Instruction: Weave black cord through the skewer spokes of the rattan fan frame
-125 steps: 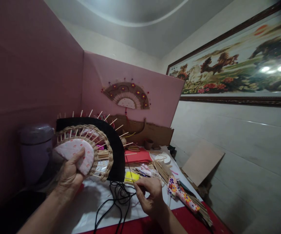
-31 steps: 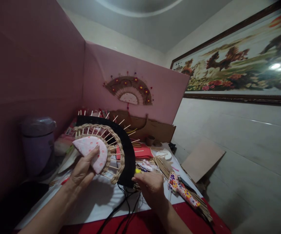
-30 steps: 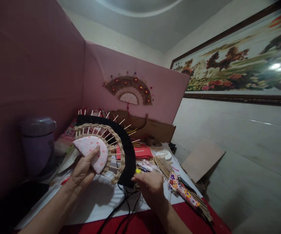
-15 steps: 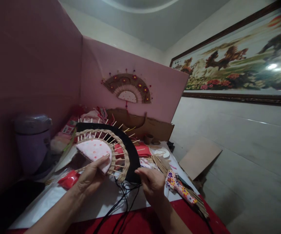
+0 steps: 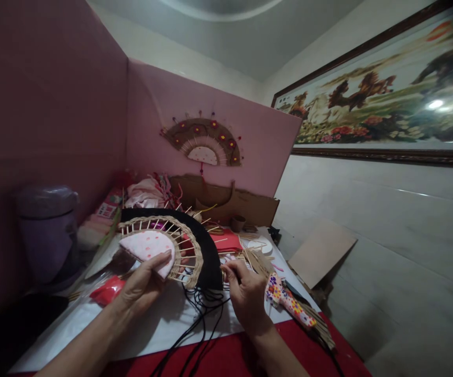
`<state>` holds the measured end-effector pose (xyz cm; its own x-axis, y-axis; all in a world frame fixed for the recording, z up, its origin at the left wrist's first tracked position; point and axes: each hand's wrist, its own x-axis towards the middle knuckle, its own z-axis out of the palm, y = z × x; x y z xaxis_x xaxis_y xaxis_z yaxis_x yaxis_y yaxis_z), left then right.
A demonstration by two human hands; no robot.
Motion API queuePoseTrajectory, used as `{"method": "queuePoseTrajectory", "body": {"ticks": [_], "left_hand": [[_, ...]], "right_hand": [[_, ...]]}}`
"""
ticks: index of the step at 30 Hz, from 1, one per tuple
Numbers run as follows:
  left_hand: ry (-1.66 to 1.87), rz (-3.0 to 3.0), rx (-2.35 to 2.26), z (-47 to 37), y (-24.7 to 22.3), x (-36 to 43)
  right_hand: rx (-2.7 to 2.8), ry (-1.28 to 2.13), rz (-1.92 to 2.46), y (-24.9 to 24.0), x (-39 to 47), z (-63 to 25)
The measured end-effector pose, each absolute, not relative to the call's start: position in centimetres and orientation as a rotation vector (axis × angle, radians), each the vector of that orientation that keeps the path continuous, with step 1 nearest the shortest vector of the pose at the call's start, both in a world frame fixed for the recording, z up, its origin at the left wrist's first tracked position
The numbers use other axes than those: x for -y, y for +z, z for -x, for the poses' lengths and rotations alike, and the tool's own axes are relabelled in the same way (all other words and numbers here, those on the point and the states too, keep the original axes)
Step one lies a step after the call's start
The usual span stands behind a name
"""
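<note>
A half-round woven fan (image 5: 189, 230) with a black band, thin sticks poking out past its edge and a pink dotted centre (image 5: 147, 246) is held up over the table. My left hand (image 5: 143, 283) grips it at the lower centre, thumb on the dotted cloth. At the band's right end, my right hand (image 5: 244, 288) is closed in a pinch; what lies between its fingertips is too small to make out. Black cords (image 5: 200, 314) hang below the fan onto the white sheet.
A flower-patterned glue gun (image 5: 289, 301) lies at the right on cardboard strips. Red packets (image 5: 108, 290) are at the left, near a purple flask (image 5: 49, 241). Behind stand a small brown pot (image 5: 238, 223) and a finished fan (image 5: 206, 141) on the pink board.
The fan has tipped and sunk slightly, its black band now facing me more. My right hand has turned a little and its fingers have drawn slightly off the band's end.
</note>
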<state>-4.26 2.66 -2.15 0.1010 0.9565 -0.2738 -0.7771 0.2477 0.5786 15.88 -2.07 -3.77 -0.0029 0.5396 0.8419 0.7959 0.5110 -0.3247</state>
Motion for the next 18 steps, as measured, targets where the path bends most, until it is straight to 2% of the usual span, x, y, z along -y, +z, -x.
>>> {"method": "queuePoseTrajectory", "body": {"ticks": [5,18], "left_hand": [[1.305,-0.342,-0.649,3.6,-2.7,-2.1],[1.008,-0.452,-0.495,-0.6,-4.7,1.4]], "right_hand": [[1.688,-0.239,1.215,-4.1,1.9,-15.8],[1.724,-0.051,1.219,-4.5,2.1,-15.0]]}}
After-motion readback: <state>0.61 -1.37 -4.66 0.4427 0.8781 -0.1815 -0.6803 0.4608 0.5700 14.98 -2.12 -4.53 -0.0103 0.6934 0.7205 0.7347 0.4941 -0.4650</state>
